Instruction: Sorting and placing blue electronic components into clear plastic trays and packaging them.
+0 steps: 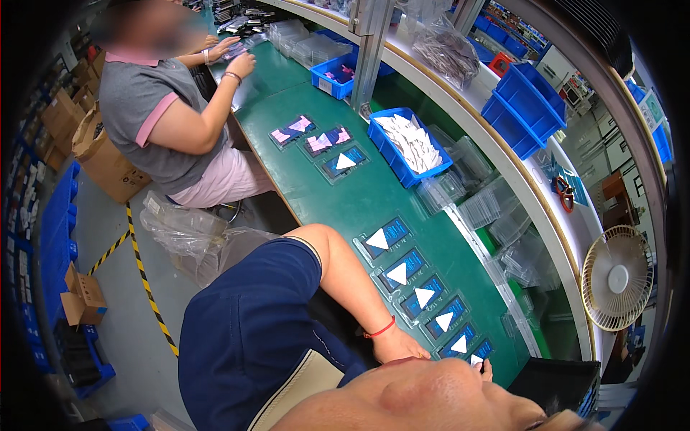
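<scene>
L hand (400,348): held low over near end of pack row, fingers mostly hidden; wide, narrow or holding can't be told.
R hand (487,371), prob.: only fingertips shown, at nearest pack (484,350); side not certain, grip can't be told.
Pack row: six clear trays w/ dark-blue cards set on green table (316,197), running from mid-table to near R; a white triangle (397,274) seen on each.
Far grp: three more packs placed farther L; two w/ pink pcs (327,140), one w/ white triangle (346,161).
Blue bin (388,159): filled w/ white pcs (413,140), placed R of far grp.
Clear trays (481,208): piled along table's R side.
Co-worker (172,115): seated far L; small item held in both hands.
Handling: triangle best kept flat, pointed same way as rest, card print left uncovered; tray best steadied by rim w/ light touch, so neighbours aren't nudged. Gaps betw. packs should be kept even.
Card print: fine pale lines seen on dark-blue cards; too small to be read.
Bin label (325,85): pale label seen on far blue bin (343,89); not legible.
Poster (652,111): hung far R, text not legible.
Carton (115,161): dark marks seen, far L; can't be made out.
</scene>
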A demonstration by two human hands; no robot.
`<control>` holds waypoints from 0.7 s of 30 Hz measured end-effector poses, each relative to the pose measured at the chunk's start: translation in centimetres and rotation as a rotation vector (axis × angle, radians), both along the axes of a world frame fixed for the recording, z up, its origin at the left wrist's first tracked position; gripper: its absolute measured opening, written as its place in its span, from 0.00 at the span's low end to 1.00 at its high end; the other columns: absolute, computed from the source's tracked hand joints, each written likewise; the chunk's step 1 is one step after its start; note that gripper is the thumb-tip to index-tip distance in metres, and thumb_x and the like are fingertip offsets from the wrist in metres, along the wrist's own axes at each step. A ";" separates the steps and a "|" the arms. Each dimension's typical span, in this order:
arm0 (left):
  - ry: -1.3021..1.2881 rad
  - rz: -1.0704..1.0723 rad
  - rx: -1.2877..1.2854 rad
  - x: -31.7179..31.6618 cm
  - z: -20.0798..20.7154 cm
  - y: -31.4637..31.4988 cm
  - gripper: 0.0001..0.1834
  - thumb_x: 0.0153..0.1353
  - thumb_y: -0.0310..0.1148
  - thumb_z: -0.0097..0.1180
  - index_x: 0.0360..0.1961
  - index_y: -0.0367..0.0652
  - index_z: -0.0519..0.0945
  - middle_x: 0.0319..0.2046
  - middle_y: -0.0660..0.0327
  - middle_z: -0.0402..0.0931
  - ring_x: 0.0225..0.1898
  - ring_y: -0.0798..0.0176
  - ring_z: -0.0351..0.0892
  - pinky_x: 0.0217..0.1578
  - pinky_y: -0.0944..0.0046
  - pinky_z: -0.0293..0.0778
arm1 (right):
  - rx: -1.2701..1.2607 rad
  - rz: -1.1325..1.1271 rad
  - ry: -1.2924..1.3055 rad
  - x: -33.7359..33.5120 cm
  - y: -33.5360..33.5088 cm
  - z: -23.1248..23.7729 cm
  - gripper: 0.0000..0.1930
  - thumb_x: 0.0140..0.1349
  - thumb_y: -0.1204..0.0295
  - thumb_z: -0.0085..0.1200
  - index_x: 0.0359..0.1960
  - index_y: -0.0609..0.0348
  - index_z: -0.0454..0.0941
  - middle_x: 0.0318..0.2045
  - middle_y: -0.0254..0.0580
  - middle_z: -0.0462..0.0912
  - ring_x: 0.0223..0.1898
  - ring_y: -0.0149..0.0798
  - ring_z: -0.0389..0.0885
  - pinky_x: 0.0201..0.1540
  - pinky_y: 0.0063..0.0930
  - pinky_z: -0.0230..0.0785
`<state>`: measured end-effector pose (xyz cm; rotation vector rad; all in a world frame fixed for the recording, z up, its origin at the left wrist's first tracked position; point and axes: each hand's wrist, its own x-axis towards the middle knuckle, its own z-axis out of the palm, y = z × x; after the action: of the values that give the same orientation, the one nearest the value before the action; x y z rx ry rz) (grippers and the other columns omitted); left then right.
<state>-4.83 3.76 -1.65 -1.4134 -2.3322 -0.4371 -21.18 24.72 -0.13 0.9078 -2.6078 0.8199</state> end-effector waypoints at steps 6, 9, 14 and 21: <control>-0.001 0.002 -0.001 0.0 0.2 -0.1 0.17 0.51 0.43 0.57 0.32 0.39 0.82 0.60 0.43 0.59 0.63 0.45 0.56 0.62 0.47 0.52 | -0.011 0.004 0.002 -0.1 0.0 -0.1 0.16 0.63 0.69 0.48 0.45 0.71 0.74 0.44 0.55 0.77 0.48 0.52 0.73 0.52 0.41 0.63; 0.005 0.006 0.008 0.1 0.3 -0.1 0.17 0.51 0.43 0.57 0.32 0.39 0.82 0.60 0.43 0.59 0.63 0.45 0.56 0.63 0.47 0.51 | -0.014 0.003 0.013 -0.1 0.0 -0.2 0.16 0.63 0.68 0.48 0.45 0.71 0.74 0.44 0.55 0.77 0.48 0.52 0.73 0.52 0.41 0.63; 0.024 0.012 0.010 0.1 0.2 0.0 0.17 0.51 0.43 0.57 0.31 0.39 0.82 0.60 0.44 0.59 0.63 0.46 0.56 0.63 0.47 0.51 | -0.020 0.012 0.030 0.0 0.1 -0.2 0.16 0.64 0.68 0.48 0.45 0.71 0.74 0.44 0.55 0.77 0.48 0.53 0.73 0.51 0.41 0.63; -0.013 0.000 0.035 -0.1 -0.8 0.1 0.17 0.51 0.44 0.57 0.32 0.40 0.82 0.60 0.44 0.59 0.63 0.45 0.56 0.63 0.47 0.51 | -0.008 0.002 0.026 0.0 0.1 -0.1 0.16 0.64 0.68 0.48 0.45 0.71 0.74 0.44 0.56 0.77 0.47 0.53 0.73 0.51 0.41 0.63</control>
<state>-4.97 3.85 -2.40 -1.3984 -2.3229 -0.4861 -21.15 24.79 -0.28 0.9127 -2.5799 0.8132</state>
